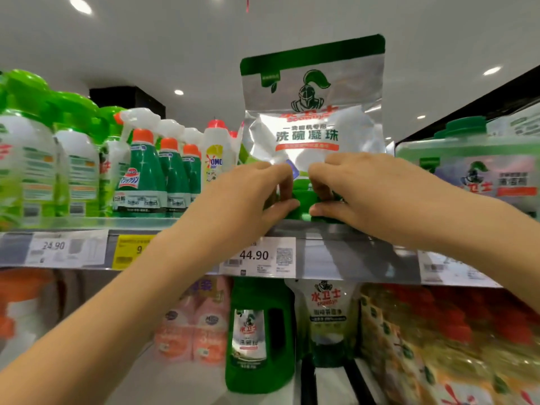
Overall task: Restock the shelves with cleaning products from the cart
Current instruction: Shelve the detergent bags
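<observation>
While upright on shelf, pouch btwn L hand, R hand

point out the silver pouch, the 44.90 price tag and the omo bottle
silver pouch (311, 93), head view, on the knight logo
44.90 price tag (254, 255), head view, on the printed digits
omo bottle (214, 162), head view, on the yellow label

Both hands grip upright silver-green pouch on shelf.
</observation>
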Available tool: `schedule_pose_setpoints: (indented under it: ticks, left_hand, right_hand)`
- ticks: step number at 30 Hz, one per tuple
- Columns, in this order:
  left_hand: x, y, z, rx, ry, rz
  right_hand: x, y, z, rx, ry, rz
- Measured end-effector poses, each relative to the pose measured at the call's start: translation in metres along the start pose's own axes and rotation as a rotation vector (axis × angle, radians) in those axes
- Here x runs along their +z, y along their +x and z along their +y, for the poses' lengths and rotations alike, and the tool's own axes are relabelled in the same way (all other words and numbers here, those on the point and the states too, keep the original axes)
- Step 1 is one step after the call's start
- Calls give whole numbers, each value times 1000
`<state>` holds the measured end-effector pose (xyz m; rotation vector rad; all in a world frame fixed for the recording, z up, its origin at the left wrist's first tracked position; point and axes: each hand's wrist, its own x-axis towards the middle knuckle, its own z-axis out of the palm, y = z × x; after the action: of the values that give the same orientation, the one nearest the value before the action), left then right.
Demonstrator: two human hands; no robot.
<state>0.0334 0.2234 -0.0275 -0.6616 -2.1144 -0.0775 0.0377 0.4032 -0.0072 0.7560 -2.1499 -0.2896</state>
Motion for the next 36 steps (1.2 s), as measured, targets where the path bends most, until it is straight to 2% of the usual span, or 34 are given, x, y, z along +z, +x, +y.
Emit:
schedule_pose_setpoints:
  ticks: [2, 7, 13, 22, 25, 29, 33, 36]
  left_hand:
    - [4, 6, 0, -25, -38, -83]
    - [17, 22, 0, -160, -118, -376]
    - [19, 46, -7, -251, -134, -432]
    - [21, 40, 9, -301, -49, -403]
    - [22, 37, 17, -299, 65, -292]
    - [17, 23, 31, -297, 166, 35]
    - [4, -14, 48, -218, 3, 294]
    - [-10, -55, 61, -236, -118, 273]
  right_hand:
    - [8, 6, 4, -7, 39, -54]
    - [16, 25, 13, 55, 83, -324]
    - [19, 42, 15, 108, 19, -448]
    - [23, 41, 12, 149, 84, -447]
    - [19, 34, 10, 175, 130, -378]
    - [14, 8, -2, 126, 339, -92]
    - [12, -28, -21, 59, 533, 188]
    - [17, -53, -37, 54, 420, 405]
